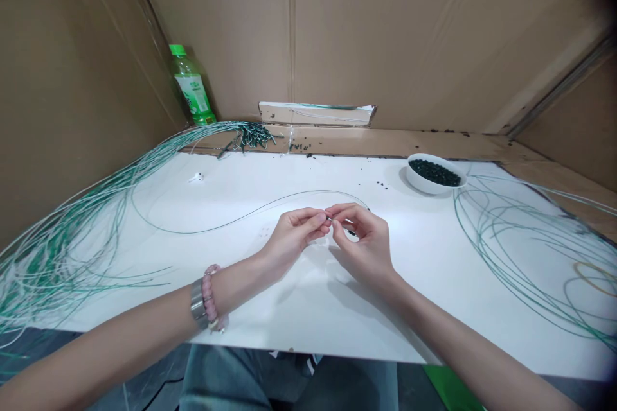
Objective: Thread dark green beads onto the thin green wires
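My left hand (301, 229) and my right hand (364, 234) meet over the middle of the white table, both with fingertips pinched. Between them shows a small dark piece, partly covered by the fingers; its exact kind is too small to tell. A thin green wire (241, 210) curves from the left across the table and arches over to my right hand. Under my right fingers, a short dark length of threaded pieces (351, 231) shows in part. Toward the back right stands a white bowl (424, 189) filled with small dark green pieces.
Long green and white wires (77, 237) spread along the left, their dark ends (255, 135) bunched at the back. More wires (501, 257) coil at right. A green bottle (193, 90) stands by the cardboard wall (361, 32). A white earbud (196, 177) lies at left; loose dark pieces (380, 185) are scattered.
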`<state>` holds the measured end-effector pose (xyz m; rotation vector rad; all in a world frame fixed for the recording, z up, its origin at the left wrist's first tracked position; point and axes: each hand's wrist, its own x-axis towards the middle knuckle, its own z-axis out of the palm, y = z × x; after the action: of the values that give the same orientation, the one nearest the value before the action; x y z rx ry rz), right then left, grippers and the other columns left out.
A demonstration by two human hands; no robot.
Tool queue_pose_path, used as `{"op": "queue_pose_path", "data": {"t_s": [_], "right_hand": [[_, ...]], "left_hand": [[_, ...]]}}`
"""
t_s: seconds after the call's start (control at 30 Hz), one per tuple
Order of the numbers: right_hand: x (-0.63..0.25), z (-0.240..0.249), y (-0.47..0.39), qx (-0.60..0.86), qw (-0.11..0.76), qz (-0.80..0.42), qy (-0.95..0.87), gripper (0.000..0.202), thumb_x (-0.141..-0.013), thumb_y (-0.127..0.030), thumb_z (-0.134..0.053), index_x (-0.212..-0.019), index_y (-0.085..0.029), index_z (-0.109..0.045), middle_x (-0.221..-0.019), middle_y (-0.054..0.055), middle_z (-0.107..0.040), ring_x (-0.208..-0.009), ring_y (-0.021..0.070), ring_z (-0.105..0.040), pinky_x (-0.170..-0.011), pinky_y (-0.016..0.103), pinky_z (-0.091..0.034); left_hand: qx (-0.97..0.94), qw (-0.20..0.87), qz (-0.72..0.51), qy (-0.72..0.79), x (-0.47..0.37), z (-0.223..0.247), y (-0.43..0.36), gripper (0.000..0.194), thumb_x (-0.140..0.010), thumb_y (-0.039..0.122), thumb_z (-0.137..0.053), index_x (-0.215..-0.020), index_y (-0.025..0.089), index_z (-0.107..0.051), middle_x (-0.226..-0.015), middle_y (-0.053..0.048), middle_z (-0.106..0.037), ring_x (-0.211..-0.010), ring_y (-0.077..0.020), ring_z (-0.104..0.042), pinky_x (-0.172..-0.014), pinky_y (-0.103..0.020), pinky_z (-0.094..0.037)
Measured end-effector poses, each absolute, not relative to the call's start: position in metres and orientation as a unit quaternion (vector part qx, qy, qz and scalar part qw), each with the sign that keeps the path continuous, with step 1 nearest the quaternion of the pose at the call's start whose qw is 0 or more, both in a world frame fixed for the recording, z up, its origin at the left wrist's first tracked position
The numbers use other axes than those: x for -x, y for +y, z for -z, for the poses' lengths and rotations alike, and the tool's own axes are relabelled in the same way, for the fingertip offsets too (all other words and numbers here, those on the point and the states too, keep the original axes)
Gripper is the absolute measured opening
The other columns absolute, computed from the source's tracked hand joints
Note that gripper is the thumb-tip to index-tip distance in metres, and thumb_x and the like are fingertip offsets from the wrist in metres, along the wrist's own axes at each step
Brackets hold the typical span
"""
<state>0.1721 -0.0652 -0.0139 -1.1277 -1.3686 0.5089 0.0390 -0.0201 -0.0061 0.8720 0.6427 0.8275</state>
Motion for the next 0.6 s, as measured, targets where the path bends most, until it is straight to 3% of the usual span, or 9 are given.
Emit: {"op": "queue_pose_path", "data": {"t_s": [0.6], "right_hand": [[-0.1728,0.0141,-0.0644,0.483,0.605,-0.232,-0.589,0.007,-0.080,-0.016,-0.057,-0.074,-0.019,-0.058,-0.088,0.005,-0.065,-0.085,0.0146,-0.063,-0.069,0.026,-0.055]], "left_hand": [[-0.512,0.691,-0.394,0.324,-0.0376,0.0002,-0.0190,0.018,-0.071,0.029,-0.072,-0.077,0.012,-0.073,-0.075,-0.006,-0.069,-0.069,-0.0122,-0.061,-0.072,-0.024,-0.048]]}}
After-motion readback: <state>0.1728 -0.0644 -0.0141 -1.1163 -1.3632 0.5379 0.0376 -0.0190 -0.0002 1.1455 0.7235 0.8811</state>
